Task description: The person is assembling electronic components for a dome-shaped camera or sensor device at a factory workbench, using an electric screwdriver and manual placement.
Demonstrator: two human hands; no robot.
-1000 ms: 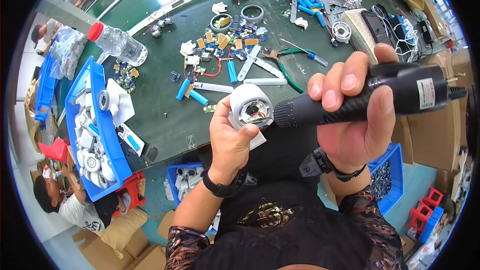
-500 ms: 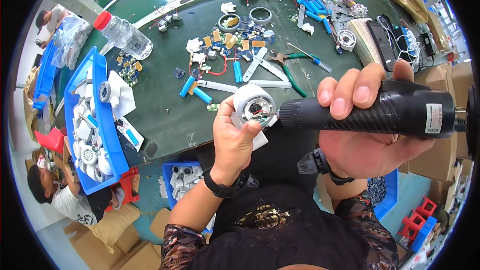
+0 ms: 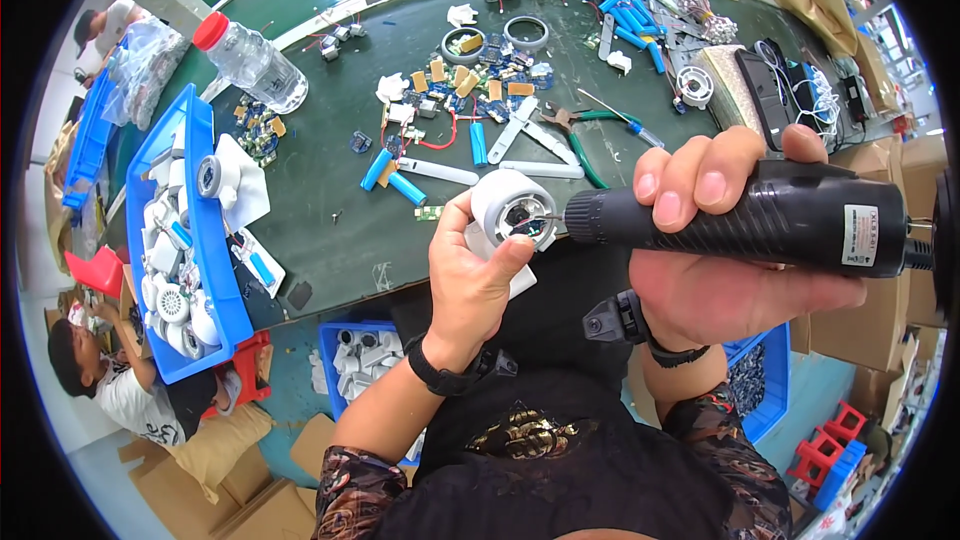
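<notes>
My left hand (image 3: 468, 285) is closed round a white round plastic housing (image 3: 498, 198), its open side turned right and showing wires and a dark round part inside. A flat white piece below the housing lies partly behind my fingers. My right hand (image 3: 690, 305) grips a black electric screwdriver (image 3: 750, 220), held level with its cable end to the right. The thin bit reaches into the housing's open side; whether it sits on a screw is too small to tell. Just beyond the housing on the table lie blue battery cells (image 3: 478, 144) and grey-white strips (image 3: 520, 130).
Left stands a blue bin (image 3: 236, 290) of white plastic parts, beside a red-capped clear bottle (image 3: 258, 70). Circuit boards, green-handled pliers (image 3: 588, 155) and a screwdriver (image 3: 630, 122) lie on the green table (image 3: 330, 190). More blue bins sit below the edge. A person sits at lower left.
The view has shifted slightly. The housing has tilted a little, so more of its inside shows, and the screwdriver's bit stays at its opening. Both hands keep their grips.
</notes>
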